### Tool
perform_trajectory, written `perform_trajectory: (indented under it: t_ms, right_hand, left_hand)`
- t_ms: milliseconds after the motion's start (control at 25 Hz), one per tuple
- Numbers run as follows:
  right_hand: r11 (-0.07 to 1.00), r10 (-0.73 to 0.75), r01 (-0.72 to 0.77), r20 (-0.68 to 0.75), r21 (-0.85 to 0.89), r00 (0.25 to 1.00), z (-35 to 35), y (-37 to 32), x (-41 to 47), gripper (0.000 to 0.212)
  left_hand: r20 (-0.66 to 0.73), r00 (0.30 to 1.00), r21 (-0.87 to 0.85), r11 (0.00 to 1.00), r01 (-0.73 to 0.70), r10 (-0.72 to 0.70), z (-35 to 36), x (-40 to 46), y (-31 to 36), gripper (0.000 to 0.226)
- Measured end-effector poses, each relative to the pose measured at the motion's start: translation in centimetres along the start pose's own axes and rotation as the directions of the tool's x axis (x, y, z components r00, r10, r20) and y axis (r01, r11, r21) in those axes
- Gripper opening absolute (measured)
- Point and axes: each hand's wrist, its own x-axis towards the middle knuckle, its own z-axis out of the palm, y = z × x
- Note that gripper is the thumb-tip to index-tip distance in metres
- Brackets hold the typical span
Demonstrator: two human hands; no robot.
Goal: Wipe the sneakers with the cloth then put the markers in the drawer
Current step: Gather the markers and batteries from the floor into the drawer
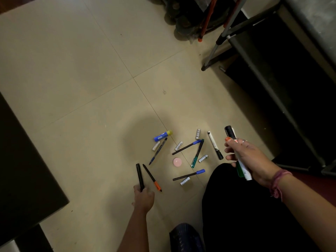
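Gathering markers off the tiled floor (72,70).
The right hand (249,157) grips a bundle of markers (240,160); the left hand (143,196) pinches a black marker (139,176). Risk: the overfull right fist could let one slip.

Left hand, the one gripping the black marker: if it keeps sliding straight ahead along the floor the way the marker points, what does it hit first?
Probably nothing soon. The left hand grips a black marker that points up-frame over bare floor; the orange-capped pen lies just to its right.
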Motion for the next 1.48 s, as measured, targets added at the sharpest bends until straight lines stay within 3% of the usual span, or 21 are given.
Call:
perform_trajectory:
  t_ms: [200, 320, 400, 480, 560, 600, 680, 760, 960, 1120, 1200, 1320, 1480]
  right_hand:
    - [0.997, -0.009, 0.01, -0.009, 0.072, 1.0, 0.0, -0.2, 0.2, 0.015]
    - [0.994, -0.064, 0.066, -0.02, 0.092, 0.998, -0.2, -0.4, 0.2, 0.001]
    - [0.991, -0.104, 0.107, -0.042, 0.077, 0.994, -0.3, -0.5, 0.3, 0.023]
    - [0.984, -0.131, 0.136, -0.048, 0.113, 0.99, -0.5, -0.8, 0.2, 0.052]
    - [0.979, -0.134, 0.137, -0.027, 0.15, 0.991, -0.7, -1.3, 0.0, 0.071]
    - [0.978, -0.128, 0.129, -0.017, 0.165, 0.992, -0.9, -1.5, -0.1, 0.07]
    - [0.979, -0.106, 0.108, -0.017, 0.174, 0.994, -1.2, -1.9, -0.1, 0.044]
    - [0.978, -0.087, 0.098, -0.063, 0.186, 0.994, -1.7, -1.9, 0.2, 0.031]
    - [0.953, -0.082, 0.118, -0.137, 0.28, 0.987, -3.7, -2.7, 0.6, 0.033]
    - [0.947, -0.115, 0.176, -0.227, 0.27, 0.967, -5.3, -3.2, 1.0, 0.026]
    - [0.944, -0.17, 0.242, -0.299, 0.224, 0.939, -5.6, -3.4, 1.3, 0.019]
    - [0.927, -0.19, 0.291, -0.374, 0.237, 0.908, -5.8, -3.5, 1.5, 0.014]
    - [0.916, -0.151, 0.282, -0.407, 0.284, 0.901, -5.7, -3.5, 2.0, 0.013]
  left_hand:
    - [-0.092, 0.994, -0.089, 0.995, 0.043, -0.051, 0.0, 0.2, 0.6, 0.025]
    - [-0.265, 0.964, -0.207, 0.978, -0.021, -0.035, -0.2, -0.8, 0.3, 0.012]
    - [-0.373, 0.925, -0.326, 0.944, -0.06, -0.07, -0.6, -2.3, 0.7, 0.016]
    - [-0.389, 0.894, -0.612, 0.788, -0.072, -0.221, -1.1, -4.5, 3.4, 0.018]
    - [-0.294, 0.91, -0.842, 0.53, -0.102, -0.293, -1.7, -7.1, 7.5, 0.017]
    - [-0.246, 0.936, -0.894, 0.431, -0.119, -0.253, -2.0, -8.4, 9.8, 0.017]
    - [-0.133, 0.989, -0.954, 0.279, -0.11, -0.065, -2.4, -11.6, 14.7, 0.022]
    - [-0.038, 0.986, -0.968, 0.237, -0.077, 0.165, -2.5, -14.9, 19.7, 0.026]
    - [0.155, 0.843, -0.859, 0.492, -0.142, 0.514, -1.6, -19.1, 27.7, 0.03]
    - [0.243, 0.745, -0.806, 0.557, -0.202, 0.621, -0.9, -17.1, 29.2, 0.027]
    - [0.257, 0.768, -0.754, 0.619, -0.22, 0.586, 0.2, -14.8, 29.2, 0.024]
    - [0.213, 0.859, -0.506, 0.805, -0.31, 0.465, 3.3, -10.9, 28.5, 0.025]
    - [0.311, 0.866, -0.206, 0.917, -0.341, 0.392, 7.5, -7.4, 28.0, 0.041]
